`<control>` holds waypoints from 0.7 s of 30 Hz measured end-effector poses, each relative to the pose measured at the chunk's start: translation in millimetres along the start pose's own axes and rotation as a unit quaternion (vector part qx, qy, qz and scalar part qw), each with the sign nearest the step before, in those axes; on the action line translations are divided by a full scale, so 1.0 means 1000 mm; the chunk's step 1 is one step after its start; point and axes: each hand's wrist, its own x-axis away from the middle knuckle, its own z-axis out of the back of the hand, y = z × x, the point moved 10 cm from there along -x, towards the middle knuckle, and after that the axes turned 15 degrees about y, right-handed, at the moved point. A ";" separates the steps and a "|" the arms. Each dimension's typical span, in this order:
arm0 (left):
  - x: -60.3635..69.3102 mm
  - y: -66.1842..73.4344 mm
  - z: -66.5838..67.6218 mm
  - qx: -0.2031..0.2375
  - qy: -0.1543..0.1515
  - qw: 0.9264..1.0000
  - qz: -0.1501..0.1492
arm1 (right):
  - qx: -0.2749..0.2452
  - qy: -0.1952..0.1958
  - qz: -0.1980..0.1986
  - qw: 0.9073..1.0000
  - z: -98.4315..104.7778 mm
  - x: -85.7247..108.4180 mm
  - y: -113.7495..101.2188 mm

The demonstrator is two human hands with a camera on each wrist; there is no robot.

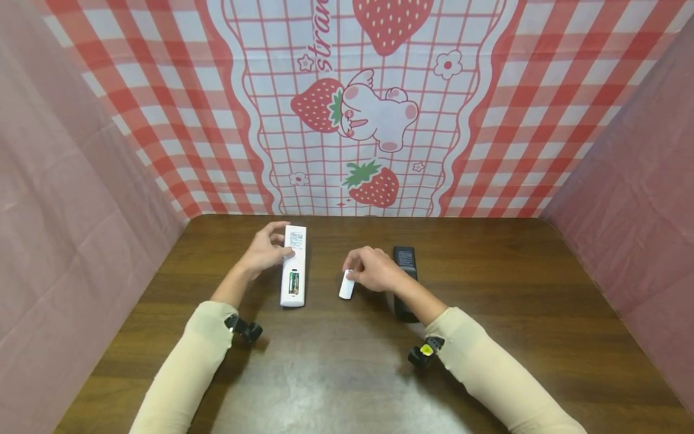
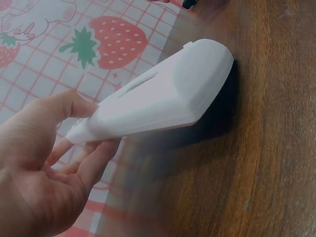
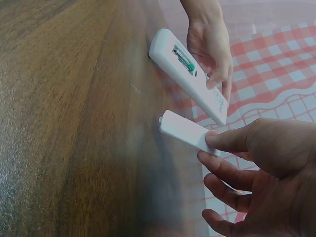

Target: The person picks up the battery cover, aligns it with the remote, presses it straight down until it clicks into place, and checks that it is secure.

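Note:
A white remote control (image 1: pixel 293 265) is held in my left hand (image 1: pixel 264 250), thumb across its back and fingers underneath. Its battery compartment is uncovered, with green batteries (image 3: pixel 184 59) inside. In the left wrist view the remote's rounded end tilts over the table and the batteries are hidden. My right hand (image 1: pixel 373 269) pinches a small white battery cover (image 3: pixel 186 130) between thumb and index finger, a short way right of the remote; the other fingers are loosely bent. Behind the right forearm lies a black remote (image 1: pixel 404 257), partly covered by that wrist.
The brown wooden table (image 1: pixel 336 367) spreads around both hands. A red and white strawberry-print cloth (image 1: pixel 368 108) hangs at the back, with pink cloth (image 1: pixel 70 199) along the sides. Black wrist cameras (image 1: pixel 425 352) are strapped to both sleeves.

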 end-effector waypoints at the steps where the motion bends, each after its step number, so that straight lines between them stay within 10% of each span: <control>1: 0.000 0.001 0.000 0.004 0.000 1.000 -0.001 | 0.000 0.001 0.001 1.000 0.001 0.000 0.000; 21: -0.003 0.011 0.002 0.043 0.006 0.999 -0.017 | 0.003 0.019 0.007 1.000 0.017 0.000 -0.003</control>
